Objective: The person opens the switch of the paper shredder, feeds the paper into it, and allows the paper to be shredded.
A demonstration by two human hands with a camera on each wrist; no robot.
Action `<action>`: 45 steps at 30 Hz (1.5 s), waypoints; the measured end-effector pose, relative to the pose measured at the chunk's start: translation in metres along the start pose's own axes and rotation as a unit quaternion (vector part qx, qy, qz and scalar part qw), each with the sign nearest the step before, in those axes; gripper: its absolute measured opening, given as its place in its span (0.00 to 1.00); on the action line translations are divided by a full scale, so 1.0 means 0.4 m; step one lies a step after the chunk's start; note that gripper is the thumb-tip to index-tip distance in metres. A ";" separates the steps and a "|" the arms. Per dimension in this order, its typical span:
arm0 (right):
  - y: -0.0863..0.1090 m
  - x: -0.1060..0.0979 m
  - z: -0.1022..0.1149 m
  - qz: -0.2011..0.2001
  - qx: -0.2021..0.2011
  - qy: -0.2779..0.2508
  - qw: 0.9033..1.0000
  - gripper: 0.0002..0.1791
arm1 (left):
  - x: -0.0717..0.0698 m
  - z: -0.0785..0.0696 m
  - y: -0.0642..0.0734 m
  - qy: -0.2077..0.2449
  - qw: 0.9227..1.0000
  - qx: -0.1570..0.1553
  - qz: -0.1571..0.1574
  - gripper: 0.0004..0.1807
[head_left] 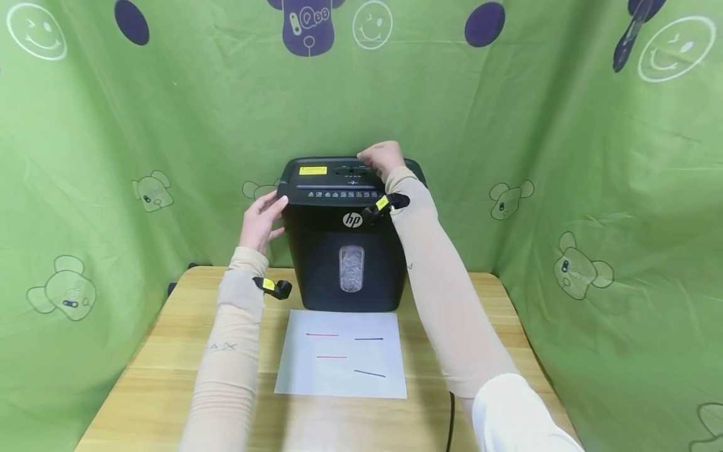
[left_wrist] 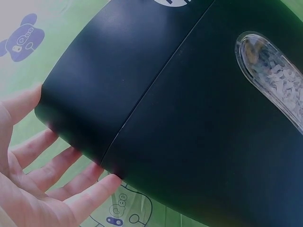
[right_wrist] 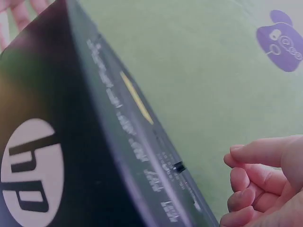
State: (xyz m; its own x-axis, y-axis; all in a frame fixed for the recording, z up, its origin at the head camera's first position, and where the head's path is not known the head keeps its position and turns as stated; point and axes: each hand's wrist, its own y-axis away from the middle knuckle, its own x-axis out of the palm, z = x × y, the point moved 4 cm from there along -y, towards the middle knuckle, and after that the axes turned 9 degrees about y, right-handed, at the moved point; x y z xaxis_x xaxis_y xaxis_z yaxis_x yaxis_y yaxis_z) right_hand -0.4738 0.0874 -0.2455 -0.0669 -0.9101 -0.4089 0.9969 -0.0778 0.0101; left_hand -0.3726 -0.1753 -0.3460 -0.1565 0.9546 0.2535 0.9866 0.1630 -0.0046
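Black plastic, smooth and rigid by appearance, at the fingertips of the left hand [head_left: 261, 216]: fingers spread along the left side of the shredder [head_left: 316, 270], near its upper corner. Right hand [head_left: 385, 157] above the rear of the top, near the small switch [head_left: 351, 171]; thumb and index tips pressed together, remaining fingers curled, nothing visible between. In the right wrist view, apart from the casing.

Shredder upright at the back of the table [head_left: 169, 351]; cannot tell whether in contact with the curtain [head_left: 214, 94] behind. Judged stiff, fairly heavy, probably top-weighted, flat walls likely slippery. Best held from both sides; given the front seam, to be supported low as well if lifted whole. Switch suited to a single fingertip. Clear window [head_left: 351, 269], paper shreds [left_wrist: 284, 78] behind, judged the weaker part; not to be pressed.

Above the window, white hp logo [head_left: 353, 220]; on top, yellow label [head_left: 313, 170].

Just before the base, white sheet [head_left: 333, 383], flat, marked with two red and two dark lines. Judged light, easily creased; best pinched at a corner. Black cord [head_left: 451, 420] beside the right forearm.
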 end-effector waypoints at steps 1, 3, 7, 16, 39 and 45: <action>0.000 -0.003 -0.001 0.009 0.004 -0.017 1.000 0.10 | 0.001 0.000 0.000 0.001 1.000 0.000 0.001 0.34; 0.001 -0.010 0.002 0.020 0.006 -0.037 0.999 0.11 | 0.002 -0.001 -0.001 0.001 1.000 -0.001 0.002 0.34; 0.012 -0.029 0.015 0.024 0.005 -0.067 0.997 0.08 | 0.004 -0.005 0.000 0.000 1.000 0.000 0.004 0.34; 0.058 -0.092 0.042 0.037 -0.041 -0.105 0.993 0.01 | -0.004 -0.009 -0.002 -0.003 1.000 0.001 0.001 0.35; 0.261 -0.172 -0.098 0.091 -0.166 -0.004 0.982 0.04 | -0.004 -0.011 0.005 -0.002 1.000 0.001 0.000 0.34; 0.300 -0.176 -0.197 0.111 -0.164 0.037 0.979 0.10 | 0.000 -0.009 0.009 0.001 1.000 0.001 -0.006 0.34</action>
State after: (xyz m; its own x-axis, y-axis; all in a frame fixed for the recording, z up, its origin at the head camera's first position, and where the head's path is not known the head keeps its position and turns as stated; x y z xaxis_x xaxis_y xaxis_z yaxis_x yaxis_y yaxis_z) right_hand -0.3463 0.1742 -0.2874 0.1434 -0.8567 -0.4956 0.9469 0.2643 -0.1830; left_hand -0.3691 -0.1756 -0.3426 -0.1675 0.9520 0.2562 0.9847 0.1743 -0.0038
